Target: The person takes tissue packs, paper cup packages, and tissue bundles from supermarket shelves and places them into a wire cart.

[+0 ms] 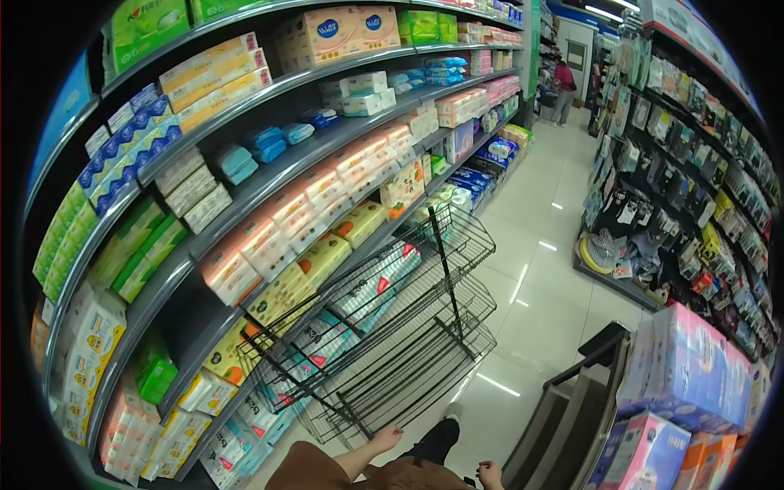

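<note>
My left hand (386,439) hangs low in front of my body, its fingers loosely bent and nothing visible in them. It is nearest to the lower edge of a black wire display rack (406,371); I cannot make out any contact. The rack has several wire tiers and stands tilted in my view, with no goods on it. My right hand (490,474) is at the bottom edge of the view, beside a dark stand with brown step-like shelves (563,425). Its fingers are slightly curled, with no object seen in them.
Long shelves (269,90) on the left hold tissue packs, including yellow packs (359,222) and pink packs (294,214). Purple-pink bundles (694,367) are stacked at right. Hanging goods (670,131) line the right side. A person (563,86) stands down the tiled aisle (531,204).
</note>
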`<state>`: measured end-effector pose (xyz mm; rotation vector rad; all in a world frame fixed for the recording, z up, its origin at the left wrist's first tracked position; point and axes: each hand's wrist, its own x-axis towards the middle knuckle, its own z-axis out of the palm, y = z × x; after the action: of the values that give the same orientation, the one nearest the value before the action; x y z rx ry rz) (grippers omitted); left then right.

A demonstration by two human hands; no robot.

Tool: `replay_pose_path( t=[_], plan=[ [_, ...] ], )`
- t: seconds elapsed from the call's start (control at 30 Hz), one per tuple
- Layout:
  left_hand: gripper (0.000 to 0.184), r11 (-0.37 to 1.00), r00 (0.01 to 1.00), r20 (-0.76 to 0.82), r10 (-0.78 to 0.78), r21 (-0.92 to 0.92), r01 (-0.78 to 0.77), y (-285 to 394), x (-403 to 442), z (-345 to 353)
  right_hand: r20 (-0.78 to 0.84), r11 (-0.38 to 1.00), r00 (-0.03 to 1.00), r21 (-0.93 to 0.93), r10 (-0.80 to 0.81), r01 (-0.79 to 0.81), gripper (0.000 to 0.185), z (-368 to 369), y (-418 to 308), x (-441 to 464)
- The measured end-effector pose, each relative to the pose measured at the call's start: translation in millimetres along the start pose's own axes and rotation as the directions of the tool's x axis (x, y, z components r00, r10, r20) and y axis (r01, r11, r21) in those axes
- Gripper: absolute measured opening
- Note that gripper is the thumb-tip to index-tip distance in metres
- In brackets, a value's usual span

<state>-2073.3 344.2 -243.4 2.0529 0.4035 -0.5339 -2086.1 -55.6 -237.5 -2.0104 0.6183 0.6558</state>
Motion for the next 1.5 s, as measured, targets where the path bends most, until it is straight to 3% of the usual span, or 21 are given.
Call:
replay_pose_path(
  t=[0.13, 0.23, 0.37, 0.47, 0.6, 0.63, 0.77, 0.83, 0.87, 0.9, 1.0, 1.07, 1.1, 1.2, 1.27, 1.33, 1.37, 1.4, 1.5],
  plan=[
    [0.034, 0.989, 0.997, -0.004, -0.073, -0.130, 0.072, 43.9, 56.0, 11.1, -0.039, 0.942, 0.990, -0.317, -0.132, 0.113, 0.026, -50.8, -44.4, 67.9],
    [0.032, 0.973, 0.998, -0.054, 0.013, -0.230, -0.025, 87.5, 102.8, 13.5, -0.004, 0.944, 0.994, -0.312, -0.113, 0.106, 0.027, -99.0, -94.4, 124.3],
    [0.029, 0.910, 0.975, -0.050, 0.216, -0.353, -0.219, 202.1, 178.6, -1.7, -0.110, 0.953, 0.976, -0.259, -0.188, 0.155, 0.026, -149.6, -153.0, 195.3],
    [0.027, 0.881, 0.946, -0.014, 0.323, -0.361, -0.306, 317.9, 210.1, -31.6, -0.158, 0.999, 0.987, 0.044, -0.023, 0.031, 0.024, -172.4, -198.8, 212.7],
    [0.025, 0.796, 0.876, -0.069, 0.478, -0.389, -0.465, 437.1, 260.0, -54.5, -0.281, 0.975, 0.942, -0.174, -0.185, 0.139, 0.022, -174.3, -206.6, 274.4],
    [0.025, 0.815, 0.871, -0.056, 0.488, -0.327, -0.478, 464.7, 268.3, -62.6, -0.223, 0.997, 0.975, -0.072, -0.020, 0.004, 0.022, -177.9, -217.7, 287.1],
    [0.024, 0.802, 0.865, -0.195, 0.462, -0.324, -0.501, 540.4, 312.8, -52.9, -0.126, 0.961, 0.980, -0.249, -0.155, 0.120, 0.023, -201.3, -231.1, 380.6],
    [0.026, 0.812, 0.829, -0.302, 0.470, -0.221, -0.540, 572.9, 334.2, -43.0, -0.089, 0.949, 0.972, -0.250, -0.219, 0.191, 0.021, -228.6, -243.1, 431.8],
    [0.027, 0.815, 0.805, -0.354, 0.477, -0.166, -0.556, 589.9, 342.8, -43.5, -0.087, 0.949, 0.981, -0.281, -0.171, 0.141, 0.022, -255.0, -275.1, 436.6],
    [0.030, 0.837, 0.788, -0.414, 0.456, -0.102, -0.538, 608.8, 348.4, -48.2, -0.187, 0.959, 0.968, -0.258, -0.170, 0.119, 0.024, -272.0, -293.7, 451.9],
    [0.040, 0.850, 0.646, -0.621, 0.444, 0.064, -0.522, 634.8, 394.6, -61.8, -0.196, 0.965, 0.955, -0.186, -0.223, 0.187, 0.023, -334.0, -336.0, 509.4],
    [0.048, 0.887, 0.497, -0.736, 0.459, 0.346, -0.306, 630.9, 419.9, -75.9, -0.201, 0.961, 0.941, -0.108, -0.273, 0.256, 0.021, -336.6, -303.4, 602.7],
    [0.053, 0.929, 0.497, -0.785, 0.370, 0.308, -0.204, 629.2, 428.1, -84.1, -0.239, 0.948, 0.920, -0.141, -0.311, 0.284, 0.019, -345.4, -308.4, 614.3],
    [0.068, 0.992, 0.462, -0.882, 0.098, 0.124, 0.027, 607.0, 453.2, -105.4, -0.189, 0.968, 0.955, 0.064, -0.228, 0.244, 0.020, -365.2, -332.1, 621.8],
    [0.074, 0.997, 0.505, -0.861, -0.056, -0.079, -0.025, 569.9, 482.4, -119.5, -0.062, 0.984, 0.987, 0.090, -0.148, 0.154, 0.021, -379.0, -359.1, 602.0],
    [0.078, 0.827, 0.728, -0.597, -0.337, -0.557, -0.075, 572.8, 489.1, -128.9, 0.019, 0.987, 0.999, 0.156, -0.046, 0.043, 0.021, -377.4, -348.5, 609.9],
    [0.081, 0.842, 0.771, -0.493, -0.402, -0.530, 0.100, 612.1, 472.8, -135.6, 0.044, 0.988, 0.999, 0.153, 0.020, -0.027, 0.020, -383.9, -353.8, 600.8],
    [0.080, 0.859, 0.795, -0.471, -0.383, -0.497, 0.120, 598.8, 483.7, -138.8, 0.070, 0.984, 0.994, 0.146, 0.089, -0.099, 0.020, -391.9, -355.1, 598.9],
    [0.068, 0.889, 0.652, -0.624, -0.431, -0.418, 0.188, 589.5, 506.3, -140.8, 0.110, 0.958, 0.977, 0.205, 0.180, -0.200, 0.021, -428.6, -354.6, 615.6]
  ],
)
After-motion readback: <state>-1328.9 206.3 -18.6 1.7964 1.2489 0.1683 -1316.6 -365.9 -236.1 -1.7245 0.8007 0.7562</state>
